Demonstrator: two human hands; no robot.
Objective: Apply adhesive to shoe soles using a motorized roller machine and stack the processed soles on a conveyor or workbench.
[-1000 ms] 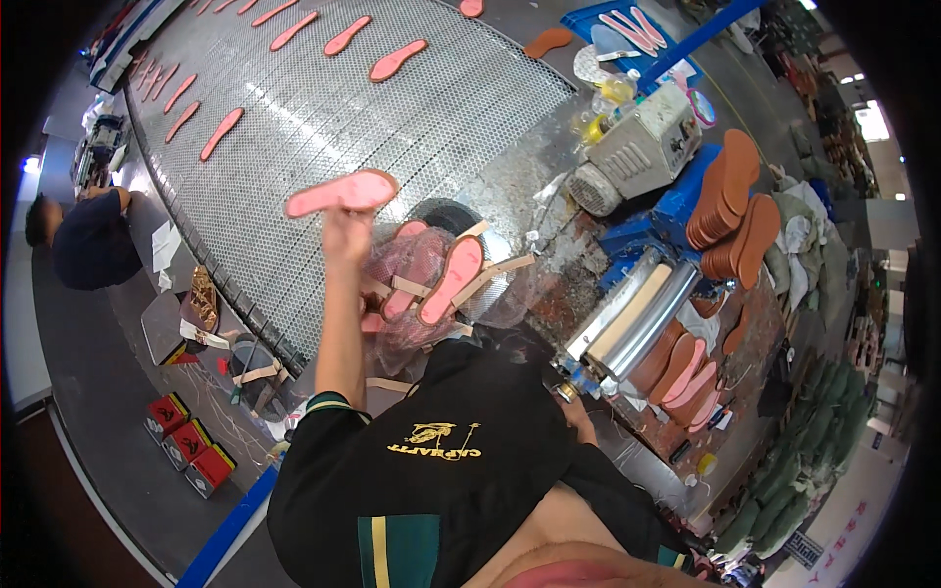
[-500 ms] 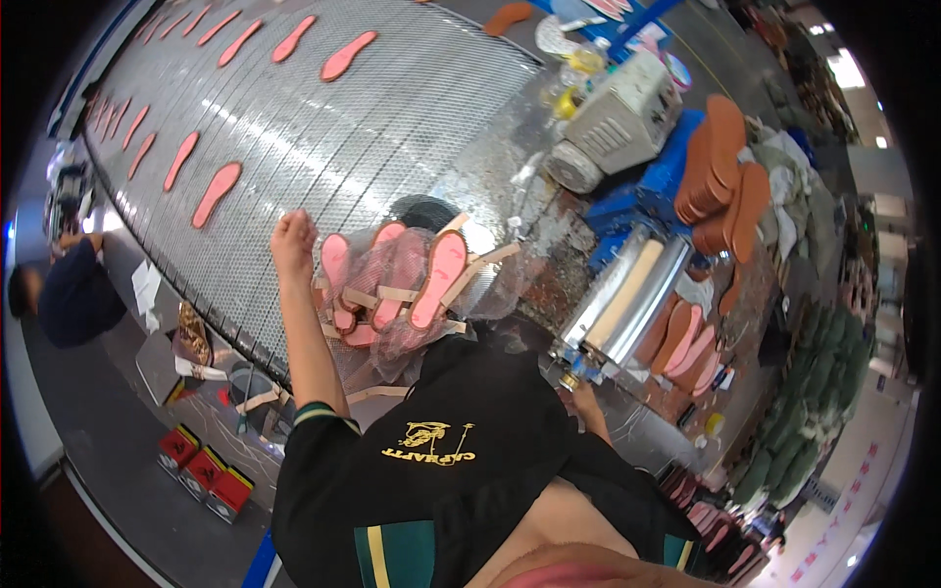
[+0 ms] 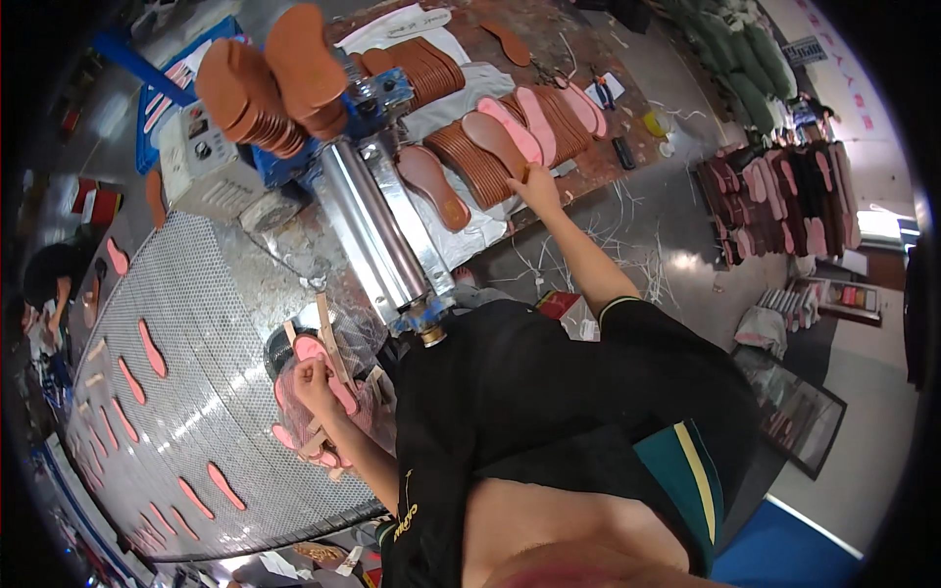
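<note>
My right hand [image 3: 539, 191] reaches to the bench and pinches the near end of a brown shoe sole [image 3: 493, 142], which lies on top of a row of stacked soles [image 3: 459, 169]. Pink soles [image 3: 536, 122] lie just right of it. My left hand [image 3: 314, 384] is closed over a pile of pink soles [image 3: 340, 394] with tan straps, partly wrapped in clear netting. Whatever its fingers hold, if anything, is hidden. A single brown sole [image 3: 434, 186] rests between the stack and a roller machine.
The roller machine [image 3: 372, 230] stands between my arms, with tall brown sole stacks [image 3: 306, 73] behind it. A mesh conveyor [image 3: 196, 392] carrying spaced pink soles runs on the left. Pliers [image 3: 605, 93] and a dark block [image 3: 623, 153] lie on the bench [image 3: 642, 88]; thread litters the floor.
My view has swung right toward the bench. My right hand has gone from beside the roller machine to the brown sole; my left hand has moved from over the conveyor onto the pink pile.
</note>
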